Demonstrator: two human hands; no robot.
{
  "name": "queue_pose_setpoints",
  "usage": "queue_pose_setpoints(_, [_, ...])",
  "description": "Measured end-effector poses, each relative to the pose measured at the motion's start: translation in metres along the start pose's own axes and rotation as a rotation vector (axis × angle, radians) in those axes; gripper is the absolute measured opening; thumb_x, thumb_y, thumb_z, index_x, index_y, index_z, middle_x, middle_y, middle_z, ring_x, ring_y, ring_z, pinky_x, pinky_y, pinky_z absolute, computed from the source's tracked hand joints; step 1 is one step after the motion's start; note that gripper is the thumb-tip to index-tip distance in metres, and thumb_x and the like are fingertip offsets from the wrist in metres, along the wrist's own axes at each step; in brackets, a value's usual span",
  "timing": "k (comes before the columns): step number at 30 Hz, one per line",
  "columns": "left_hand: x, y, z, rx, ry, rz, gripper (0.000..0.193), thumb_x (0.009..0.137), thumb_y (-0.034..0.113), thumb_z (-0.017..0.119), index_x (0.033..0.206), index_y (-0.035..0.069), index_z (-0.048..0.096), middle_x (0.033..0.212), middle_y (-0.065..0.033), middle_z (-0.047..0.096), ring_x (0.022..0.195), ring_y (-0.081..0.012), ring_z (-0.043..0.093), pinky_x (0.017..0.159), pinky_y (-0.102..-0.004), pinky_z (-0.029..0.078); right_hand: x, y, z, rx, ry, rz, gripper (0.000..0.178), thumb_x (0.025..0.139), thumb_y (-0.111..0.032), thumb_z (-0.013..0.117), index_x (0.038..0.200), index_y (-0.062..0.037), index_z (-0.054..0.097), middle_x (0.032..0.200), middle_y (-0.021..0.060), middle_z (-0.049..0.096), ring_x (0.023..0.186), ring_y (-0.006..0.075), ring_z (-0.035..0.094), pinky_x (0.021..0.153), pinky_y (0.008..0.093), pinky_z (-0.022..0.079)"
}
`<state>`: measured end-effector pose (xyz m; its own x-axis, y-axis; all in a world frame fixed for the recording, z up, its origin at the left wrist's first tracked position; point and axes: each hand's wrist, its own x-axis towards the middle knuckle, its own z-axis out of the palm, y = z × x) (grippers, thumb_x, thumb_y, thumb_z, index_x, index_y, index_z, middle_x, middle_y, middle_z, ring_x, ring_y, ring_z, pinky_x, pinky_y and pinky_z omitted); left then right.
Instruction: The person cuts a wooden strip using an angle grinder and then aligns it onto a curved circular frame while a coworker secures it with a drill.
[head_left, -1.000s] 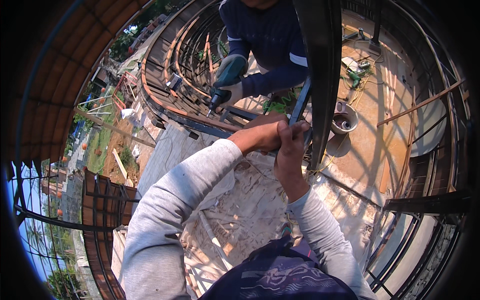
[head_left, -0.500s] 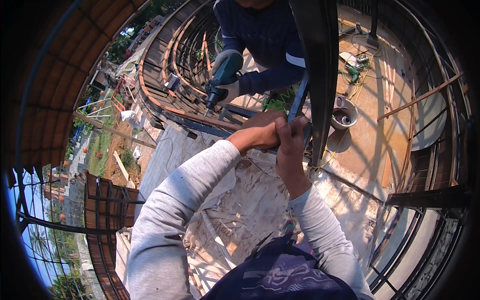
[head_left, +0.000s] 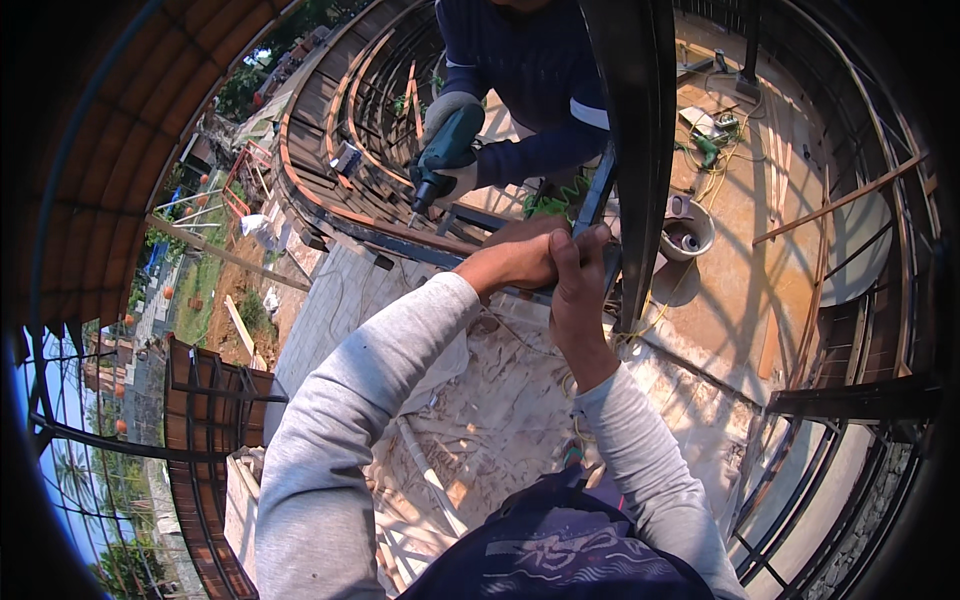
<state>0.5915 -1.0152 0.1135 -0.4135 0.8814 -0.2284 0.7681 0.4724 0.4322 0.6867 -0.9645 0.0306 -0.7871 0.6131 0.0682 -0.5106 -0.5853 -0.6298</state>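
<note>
A: Both hands, left hand and right hand, curl shut around the slim dark steel bar, steadying it.

B: Just beyond the fingertips, a co-worker's gloved hand aims a green power drill at the curved rust-brown railing.

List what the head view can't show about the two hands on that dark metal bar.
- Left hand: its fingers lie behind the right hand, so its grip is unclear.
- Metal bar: mostly hidden by both hands and the dark post.
- Co-worker's drill: its tip is too small to see.
</note>
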Motion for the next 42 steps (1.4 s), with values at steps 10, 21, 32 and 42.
queue_pose_setpoints(10, [-0.002,0.017,-0.007,0.042,0.000,-0.164,0.053,0.100,0.048,0.052,0.094,-0.001,0.071,0.096,-0.0271,0.072,0.092,-0.0451,0.070,0.078,-0.0507,0.053,0.003,0.005,-0.004,-0.001,0.009,0.018,0.048,0.095,-0.033,0.076,0.121,-0.0030,0.049,0.115,0.0056,0.054,0.109,0.0143,0.053,0.102,0.0314,0.042])
queue_pose_setpoints(21, [0.001,0.009,-0.003,-0.024,-0.059,-0.218,0.057,0.100,0.046,0.053,0.085,-0.007,0.069,0.088,-0.0274,0.071,0.084,-0.0451,0.071,0.074,-0.0513,0.053,0.000,-0.001,-0.002,0.016,-0.036,0.060,0.049,0.097,-0.033,0.074,0.123,-0.0036,0.046,0.114,0.0054,0.054,0.108,0.0130,0.053,0.099,0.0304,0.044])
queue_pose_setpoints(32, [-0.004,0.010,0.001,0.157,-0.023,-0.251,0.046,0.100,0.044,0.058,0.096,-0.001,0.066,0.104,-0.0270,0.066,0.102,-0.0454,0.066,0.083,-0.0519,0.052,0.001,0.000,-0.002,0.014,-0.017,0.046,0.036,0.096,-0.025,0.076,0.100,-0.0105,0.044,0.093,-0.0045,0.047,0.088,0.0043,0.046,0.082,0.0243,0.043])
queue_pose_setpoints(42, [-0.001,0.006,0.002,0.080,-0.034,-0.228,0.055,0.100,0.048,0.056,0.087,-0.005,0.065,0.085,-0.0269,0.069,0.085,-0.0448,0.069,0.070,-0.0486,0.053,0.002,-0.001,-0.003,0.057,-0.053,0.025,0.040,0.094,-0.025,0.080,0.097,-0.0116,0.043,0.086,-0.0065,0.046,0.082,0.0023,0.045,0.078,0.0229,0.043])
